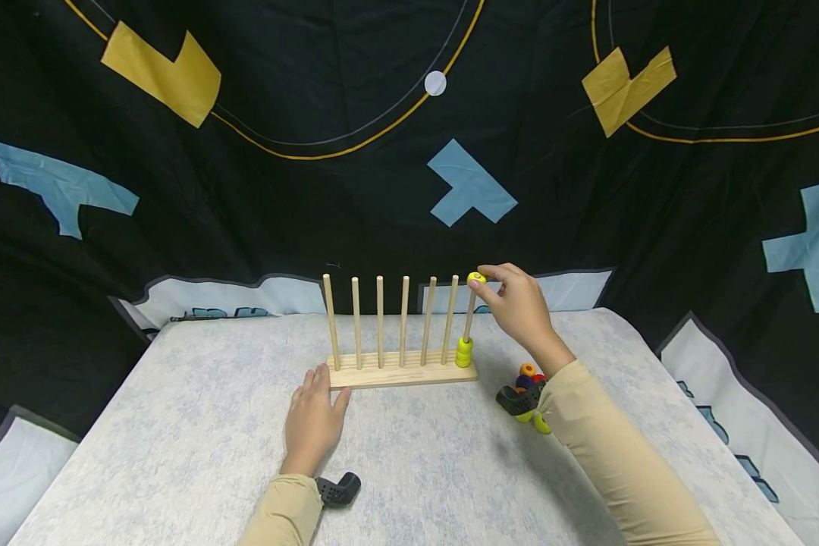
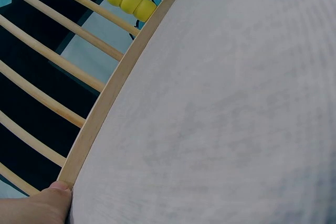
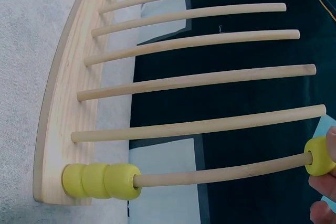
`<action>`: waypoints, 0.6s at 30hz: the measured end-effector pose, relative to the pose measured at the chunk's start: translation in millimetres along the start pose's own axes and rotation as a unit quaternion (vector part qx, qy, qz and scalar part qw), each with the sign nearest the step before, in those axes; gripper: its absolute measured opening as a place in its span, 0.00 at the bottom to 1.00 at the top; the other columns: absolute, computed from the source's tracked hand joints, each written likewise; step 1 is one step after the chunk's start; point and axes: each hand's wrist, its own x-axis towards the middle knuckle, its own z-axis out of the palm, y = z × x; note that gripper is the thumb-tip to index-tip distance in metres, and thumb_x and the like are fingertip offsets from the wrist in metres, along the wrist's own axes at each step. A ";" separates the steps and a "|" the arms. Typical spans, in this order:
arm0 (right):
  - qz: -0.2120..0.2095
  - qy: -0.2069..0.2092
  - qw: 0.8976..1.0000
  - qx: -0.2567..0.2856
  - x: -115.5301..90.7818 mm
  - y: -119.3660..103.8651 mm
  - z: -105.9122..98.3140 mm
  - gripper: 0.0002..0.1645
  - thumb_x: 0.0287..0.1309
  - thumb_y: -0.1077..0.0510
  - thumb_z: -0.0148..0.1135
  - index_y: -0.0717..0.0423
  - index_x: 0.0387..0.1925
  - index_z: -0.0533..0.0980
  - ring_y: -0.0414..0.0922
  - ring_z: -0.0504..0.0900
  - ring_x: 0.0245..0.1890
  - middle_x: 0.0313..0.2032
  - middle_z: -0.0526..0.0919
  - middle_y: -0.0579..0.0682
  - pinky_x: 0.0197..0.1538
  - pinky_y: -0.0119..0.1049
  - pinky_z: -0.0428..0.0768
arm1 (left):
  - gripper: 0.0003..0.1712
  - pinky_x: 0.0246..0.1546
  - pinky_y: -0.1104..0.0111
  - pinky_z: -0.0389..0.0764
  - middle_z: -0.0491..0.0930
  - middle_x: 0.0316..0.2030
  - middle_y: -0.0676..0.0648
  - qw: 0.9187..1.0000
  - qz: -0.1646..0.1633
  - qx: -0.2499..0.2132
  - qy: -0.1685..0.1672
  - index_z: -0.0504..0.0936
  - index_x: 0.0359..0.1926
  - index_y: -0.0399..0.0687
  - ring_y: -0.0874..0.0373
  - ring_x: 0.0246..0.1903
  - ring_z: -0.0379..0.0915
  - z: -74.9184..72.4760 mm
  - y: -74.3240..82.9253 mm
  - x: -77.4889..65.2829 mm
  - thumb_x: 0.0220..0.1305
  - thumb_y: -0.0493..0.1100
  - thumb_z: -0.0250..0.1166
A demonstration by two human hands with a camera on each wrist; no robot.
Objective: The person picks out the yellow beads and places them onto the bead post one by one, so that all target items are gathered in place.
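A wooden peg rack [image 1: 403,375] with a row of upright pegs stands on the table. My left hand [image 1: 312,421] holds its left end, thumb on the front edge and fingers around the far side. At the top of the rightmost peg, my right hand [image 1: 515,303] pinches a yellow bead [image 1: 476,278] between thumb and fingers. The right wrist view shows the peg's tip inside that bead's hole [image 3: 318,156]. Three stacked yellow beads [image 3: 100,180] sit at the bottom of the same peg. The other pegs are bare.
Loose coloured beads [image 1: 528,370], orange, blue, red and yellow-green, lie right of the rack, partly hidden by the right wrist's black camera mount [image 1: 521,398]. Another black mount [image 1: 339,489] is on the left wrist. A dark curtain [image 1: 382,205] hangs behind the pale table [image 1: 177,425].
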 end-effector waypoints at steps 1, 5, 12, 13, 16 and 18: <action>0.000 0.000 1.000 0.000 0.1 0.0 -0.2 0.26 0.66 0.44 0.63 0.49 0.61 0.78 0.46 0.73 0.35 0.55 0.81 0.49 0.32 0.36 0.73 | 0.42 0.77 0.48 0.50 0.59 0.73 0.32 1.000 0.001 0.000 0.000 0.55 0.74 0.31 0.39 0.76 0.49 -0.2 0.0 0.2 0.73 0.55 0.56; 0.001 -0.004 1.000 0.001 0.8 1.1 -0.4 0.25 0.66 0.45 0.63 0.50 0.60 0.78 0.46 0.73 0.35 0.55 0.81 0.49 0.32 0.36 0.74 | 0.42 0.77 0.48 0.50 0.59 0.73 0.32 1.000 0.002 0.002 0.000 0.55 0.74 0.31 0.39 0.76 0.49 -0.3 0.1 0.6 0.73 0.56 0.56; 0.007 -0.003 1.000 -0.001 -0.4 2.9 0.9 0.24 0.65 0.45 0.64 0.49 0.59 0.79 0.46 0.74 0.35 0.54 0.82 0.49 0.31 0.35 0.74 | 0.42 0.77 0.48 0.49 0.59 0.73 0.32 1.000 0.000 0.001 -0.001 0.55 0.74 0.31 0.39 0.76 0.49 0.7 -0.3 0.6 0.73 0.55 0.56; 0.007 -0.002 1.000 -0.002 -0.6 3.2 1.0 0.24 0.66 0.45 0.64 0.49 0.59 0.79 0.46 0.73 0.35 0.54 0.82 0.49 0.31 0.35 0.74 | 0.42 0.77 0.48 0.49 0.59 0.73 0.32 1.000 -0.001 0.001 -0.001 0.55 0.74 0.31 0.39 0.76 0.49 0.7 -0.3 0.6 0.73 0.55 0.56; 0.008 -0.003 1.000 0.000 -1.6 4.4 1.2 0.23 0.66 0.46 0.63 0.49 0.59 0.79 0.46 0.73 0.35 0.53 0.82 0.48 0.31 0.35 0.74 | 0.42 0.77 0.48 0.49 0.59 0.73 0.32 1.000 -0.001 0.000 -0.001 0.55 0.74 0.31 0.39 0.76 0.48 0.5 0.1 0.2 0.73 0.55 0.56; 0.008 -0.001 1.000 0.003 -2.4 5.6 1.0 0.23 0.66 0.46 0.64 0.49 0.59 0.79 0.47 0.73 0.35 0.52 0.82 0.48 0.32 0.36 0.74 | 0.42 0.77 0.48 0.49 0.59 0.73 0.32 1.000 -0.002 0.000 -0.002 0.55 0.74 0.31 0.39 0.76 0.48 0.4 0.3 -0.1 0.73 0.55 0.56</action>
